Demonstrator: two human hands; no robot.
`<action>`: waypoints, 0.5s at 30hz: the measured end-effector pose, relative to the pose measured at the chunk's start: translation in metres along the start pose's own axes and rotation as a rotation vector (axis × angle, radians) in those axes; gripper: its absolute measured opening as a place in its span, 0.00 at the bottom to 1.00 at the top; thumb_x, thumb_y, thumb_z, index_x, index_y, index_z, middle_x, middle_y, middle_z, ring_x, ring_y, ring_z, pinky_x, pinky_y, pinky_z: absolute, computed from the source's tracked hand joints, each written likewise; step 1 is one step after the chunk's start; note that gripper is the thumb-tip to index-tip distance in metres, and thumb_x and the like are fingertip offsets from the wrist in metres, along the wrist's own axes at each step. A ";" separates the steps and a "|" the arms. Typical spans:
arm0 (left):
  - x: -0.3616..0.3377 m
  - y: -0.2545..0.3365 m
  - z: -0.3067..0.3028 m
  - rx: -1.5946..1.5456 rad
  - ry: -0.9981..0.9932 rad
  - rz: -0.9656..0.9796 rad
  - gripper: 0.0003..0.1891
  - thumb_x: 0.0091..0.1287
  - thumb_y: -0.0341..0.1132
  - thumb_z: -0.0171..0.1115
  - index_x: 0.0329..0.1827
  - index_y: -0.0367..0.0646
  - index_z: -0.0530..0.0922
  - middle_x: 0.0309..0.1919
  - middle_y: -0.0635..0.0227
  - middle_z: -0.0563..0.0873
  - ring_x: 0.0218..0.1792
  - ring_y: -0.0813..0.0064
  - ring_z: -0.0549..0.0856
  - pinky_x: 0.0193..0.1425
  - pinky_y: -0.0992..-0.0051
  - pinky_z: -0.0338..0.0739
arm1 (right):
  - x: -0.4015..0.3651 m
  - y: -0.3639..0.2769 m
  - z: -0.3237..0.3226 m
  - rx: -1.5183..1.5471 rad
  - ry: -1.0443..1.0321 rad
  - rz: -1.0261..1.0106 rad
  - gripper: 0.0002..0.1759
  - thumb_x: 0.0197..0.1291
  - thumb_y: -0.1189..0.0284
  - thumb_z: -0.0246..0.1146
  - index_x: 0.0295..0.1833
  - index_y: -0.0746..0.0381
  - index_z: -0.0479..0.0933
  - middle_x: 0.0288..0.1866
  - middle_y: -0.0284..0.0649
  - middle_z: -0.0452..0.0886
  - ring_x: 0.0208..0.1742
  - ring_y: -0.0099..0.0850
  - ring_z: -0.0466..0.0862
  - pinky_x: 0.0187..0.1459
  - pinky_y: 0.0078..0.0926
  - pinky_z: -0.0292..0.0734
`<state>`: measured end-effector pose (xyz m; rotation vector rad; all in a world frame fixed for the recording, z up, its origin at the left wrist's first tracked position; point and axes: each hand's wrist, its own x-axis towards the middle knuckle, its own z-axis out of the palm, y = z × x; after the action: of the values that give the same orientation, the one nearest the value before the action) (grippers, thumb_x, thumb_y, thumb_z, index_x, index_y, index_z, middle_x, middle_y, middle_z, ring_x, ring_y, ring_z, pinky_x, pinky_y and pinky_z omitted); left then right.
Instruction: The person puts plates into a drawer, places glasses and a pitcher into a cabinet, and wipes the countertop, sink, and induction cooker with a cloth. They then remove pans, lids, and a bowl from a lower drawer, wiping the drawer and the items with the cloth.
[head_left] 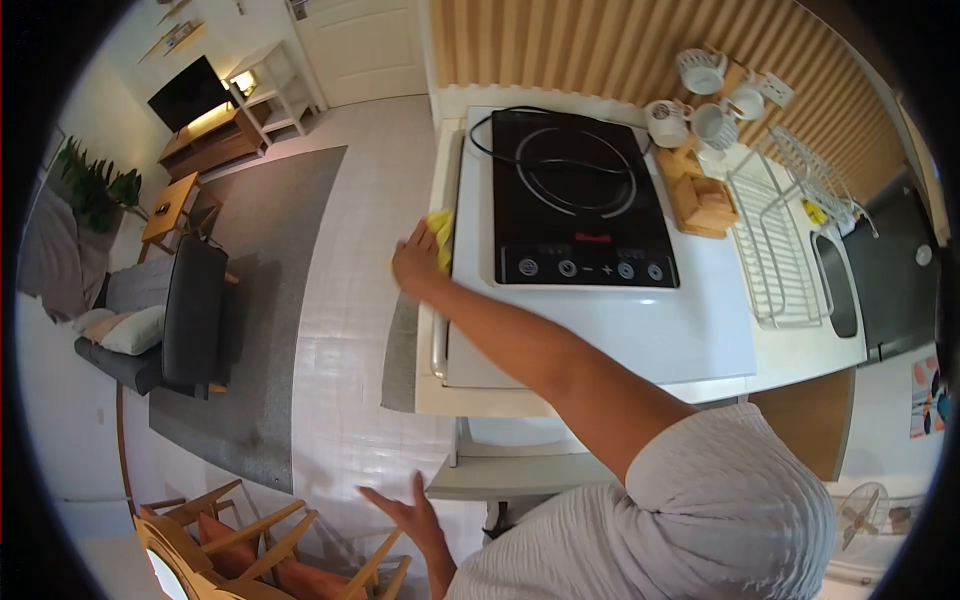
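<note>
My right hand point(418, 265) is stretched across to the far left side of the counter point(470, 400). Its fingers are closed on a yellow cloth point(441, 228), pressed against the counter's left edge. Beside it, to the right, a black induction cooktop point(588, 205) lies on a white surface point(600, 325), its cord point(478, 140) looped over the upper left corner. Down at the lower left my left hand point(412, 518) hangs in the air away from the counter, fingers spread and holding nothing.
Right of the cooktop stand a wooden holder point(703, 205), cups on a rack point(714, 127), and a wire dish rack point(780, 250) near the sink point(838, 285). Wooden chairs point(250, 560) are close at lower left. A dark sofa point(195, 315) stands farther off.
</note>
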<state>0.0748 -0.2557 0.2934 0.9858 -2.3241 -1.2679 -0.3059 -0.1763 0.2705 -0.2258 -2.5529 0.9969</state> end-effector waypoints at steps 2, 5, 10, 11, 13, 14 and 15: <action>0.020 0.061 -0.010 -0.179 0.058 0.160 0.35 0.64 0.31 0.57 0.70 0.34 0.49 0.68 0.52 0.56 0.70 0.62 0.56 0.71 0.65 0.54 | -0.054 0.002 -0.037 -0.399 -0.418 -0.364 0.17 0.59 0.74 0.49 0.49 0.75 0.70 0.50 0.61 0.69 0.55 0.56 0.69 0.55 0.44 0.65; 0.040 0.122 0.012 -0.599 -0.128 0.415 0.26 0.66 0.25 0.50 0.67 0.33 0.56 0.67 0.55 0.60 0.68 0.61 0.61 0.69 0.65 0.57 | -0.091 -0.020 -0.129 -0.014 -0.598 -0.369 0.15 0.51 0.82 0.53 0.47 0.72 0.70 0.45 0.55 0.74 0.50 0.50 0.74 0.51 0.38 0.70; 0.075 0.200 0.107 -0.707 -0.486 0.485 0.22 0.65 0.25 0.52 0.62 0.31 0.64 0.56 0.55 0.73 0.53 0.68 0.77 0.56 0.74 0.71 | -0.047 0.032 -0.258 0.419 -0.039 -0.414 0.26 0.43 0.87 0.57 0.53 0.68 0.69 0.47 0.52 0.77 0.50 0.46 0.78 0.53 0.32 0.72; 0.087 0.211 0.137 -0.636 -0.535 0.495 0.21 0.65 0.27 0.53 0.60 0.30 0.65 0.54 0.54 0.75 0.51 0.67 0.79 0.53 0.75 0.72 | -0.038 0.044 -0.297 0.382 0.046 -0.258 0.25 0.43 0.87 0.54 0.52 0.66 0.69 0.46 0.52 0.76 0.49 0.50 0.76 0.51 0.37 0.71; 0.110 0.244 0.198 -0.559 -0.649 0.447 0.26 0.64 0.37 0.57 0.59 0.27 0.65 0.50 0.49 0.78 0.50 0.66 0.79 0.51 0.75 0.73 | -0.002 0.109 -0.339 0.162 0.253 -0.196 0.24 0.44 0.86 0.54 0.52 0.66 0.67 0.44 0.53 0.75 0.47 0.53 0.75 0.49 0.40 0.71; 0.123 0.257 0.231 -0.457 -0.666 0.435 0.29 0.64 0.42 0.58 0.59 0.26 0.65 0.48 0.47 0.78 0.50 0.63 0.80 0.51 0.74 0.73 | 0.005 0.132 -0.361 0.015 0.369 -0.234 0.23 0.44 0.87 0.53 0.50 0.66 0.68 0.43 0.53 0.74 0.48 0.53 0.73 0.50 0.42 0.69; 0.132 0.274 0.258 -0.296 -0.604 0.461 0.34 0.62 0.52 0.58 0.56 0.24 0.68 0.48 0.42 0.78 0.50 0.57 0.79 0.52 0.70 0.72 | 0.016 0.169 -0.370 -0.046 0.421 -0.190 0.22 0.45 0.87 0.54 0.50 0.66 0.68 0.43 0.53 0.73 0.49 0.53 0.72 0.51 0.43 0.68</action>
<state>-0.2795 -0.0895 0.3699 -0.0558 -2.4458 -1.7899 -0.1667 0.1802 0.4091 -0.1798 -2.1680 0.7300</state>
